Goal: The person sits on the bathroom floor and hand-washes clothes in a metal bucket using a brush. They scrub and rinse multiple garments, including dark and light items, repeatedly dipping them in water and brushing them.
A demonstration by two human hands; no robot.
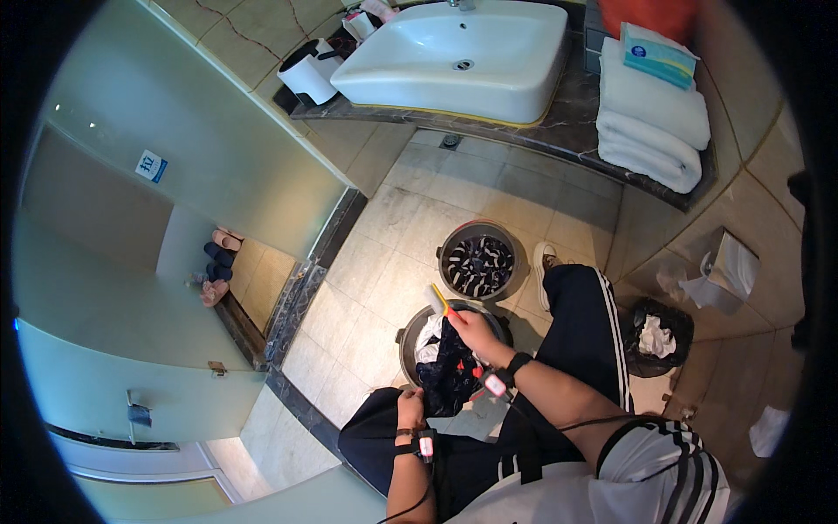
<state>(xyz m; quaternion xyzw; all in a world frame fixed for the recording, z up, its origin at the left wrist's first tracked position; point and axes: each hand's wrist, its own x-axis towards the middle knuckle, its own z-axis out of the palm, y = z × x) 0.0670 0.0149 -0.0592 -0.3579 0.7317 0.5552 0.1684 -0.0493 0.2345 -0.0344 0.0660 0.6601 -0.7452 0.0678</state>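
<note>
My right hand [476,335] grips the red and yellow handle of a brush with pale bristles [435,300], held up over the near basin. With its fingers closed on the lower left edge of a dark cloth garment with red patches [448,373], my left hand [411,407] is just above my knee. The garment drapes across the near grey basin [407,350], in which white cloth [429,340] also lies. Just beyond stands a second round basin [447,286], holding dark and white striped cloth [481,265] in liquid.
A white washbasin [419,85] and folded white towels [645,124] rest on the dark stone counter [569,131]. At right are a lined waste bin [684,327] and a tissue holder [733,265]. Frosted glass panels [196,131] and a raised stone sill [308,308] border the left side.
</note>
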